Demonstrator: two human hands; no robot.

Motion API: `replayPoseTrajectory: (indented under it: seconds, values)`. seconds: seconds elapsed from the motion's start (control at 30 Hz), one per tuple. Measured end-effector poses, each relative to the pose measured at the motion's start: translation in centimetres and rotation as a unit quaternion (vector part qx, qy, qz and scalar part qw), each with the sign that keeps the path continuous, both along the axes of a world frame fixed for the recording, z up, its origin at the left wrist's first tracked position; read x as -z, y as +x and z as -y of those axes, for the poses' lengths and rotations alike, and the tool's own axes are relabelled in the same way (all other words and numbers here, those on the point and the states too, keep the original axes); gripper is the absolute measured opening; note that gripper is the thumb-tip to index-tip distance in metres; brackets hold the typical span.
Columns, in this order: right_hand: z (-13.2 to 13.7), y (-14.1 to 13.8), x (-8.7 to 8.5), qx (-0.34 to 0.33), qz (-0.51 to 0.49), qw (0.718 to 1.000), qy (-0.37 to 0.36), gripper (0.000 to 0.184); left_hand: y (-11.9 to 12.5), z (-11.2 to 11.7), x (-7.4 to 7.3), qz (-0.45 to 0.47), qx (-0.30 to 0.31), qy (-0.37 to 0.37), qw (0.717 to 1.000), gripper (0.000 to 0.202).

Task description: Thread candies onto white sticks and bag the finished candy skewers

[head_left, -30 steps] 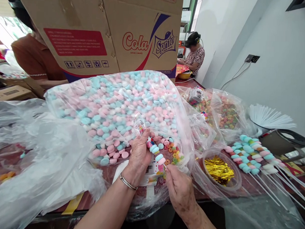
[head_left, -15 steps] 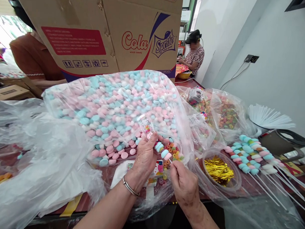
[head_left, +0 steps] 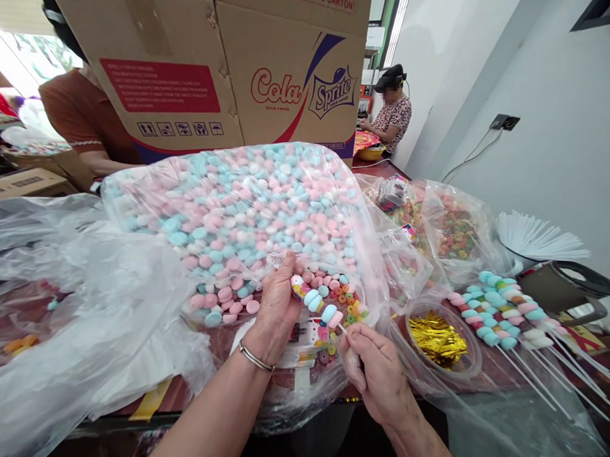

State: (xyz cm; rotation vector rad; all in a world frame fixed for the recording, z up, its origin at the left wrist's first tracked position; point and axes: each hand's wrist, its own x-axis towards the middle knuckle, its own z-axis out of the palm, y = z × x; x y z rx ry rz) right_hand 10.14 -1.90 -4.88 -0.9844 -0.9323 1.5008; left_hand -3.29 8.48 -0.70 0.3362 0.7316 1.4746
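A candy skewer (head_left: 313, 300) with blue, pink and white marshmallow-like pieces slants between my hands, above an open bag of sweets. My right hand (head_left: 377, 368) is closed round the lower part of its white stick. My left hand (head_left: 276, 297), with a metal bangle at the wrist, is closed on a clear printed plastic bag (head_left: 297, 288) at the skewer's upper end. Most of that bag is hidden by the fingers. Below the hands lie printed cards (head_left: 309, 332) and ring-shaped gummies (head_left: 350, 300). Loose pink and blue candies (head_left: 227, 298) spill out beside my left hand.
A big bag of candies (head_left: 256, 200) leans before a large carton (head_left: 291, 55). At right are a tub of gold twist ties (head_left: 438, 340), finished skewers (head_left: 502, 305), white sticks (head_left: 542, 237) and a grey jug (head_left: 568, 288). Two people (head_left: 392, 111) work beyond.
My left hand has moved slightly left, and the bag that stood up above it now sits lower, by the skewer's tip. My right hand still grips the stick. The view has shifted a little.
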Motion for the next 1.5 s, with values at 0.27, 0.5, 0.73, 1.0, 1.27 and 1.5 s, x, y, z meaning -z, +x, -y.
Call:
replayPoseTrajectory:
  seconds: [0.27,0.5,0.73,1.0,1.27,1.5]
  values:
    - [-0.5,0.3,0.9,0.099,0.414,0.866,0.261,0.027,0.1,0.1,0.2,-0.008,-0.012,-0.013,1.0,0.03]
    - [-0.6,-0.3,1.1,0.198,0.578,0.648,0.455,0.016,0.1,-0.1,0.3,-0.027,-0.056,-0.075,0.995,0.028]
    - [-0.3,-0.1,0.3,0.101,0.394,0.886,0.223,0.029,0.6,0.4,-0.2,-0.022,-0.021,-0.027,0.999,0.034]
    - [0.5,-2.2,0.2,0.011,0.089,0.996,-0.01,0.03,1.1,0.7,0.3,-0.037,-0.019,0.015,0.999,0.039]
    - [-0.6,-2.9,1.4,0.114,0.362,0.906,0.189,0.025,2.1,2.0,-0.2,-0.049,0.068,0.09,0.992,0.025]
    - [-2.6,-0.5,-0.2,0.252,0.517,0.719,0.389,0.023,2.1,2.7,-0.5,-0.061,0.127,0.106,0.984,0.026]
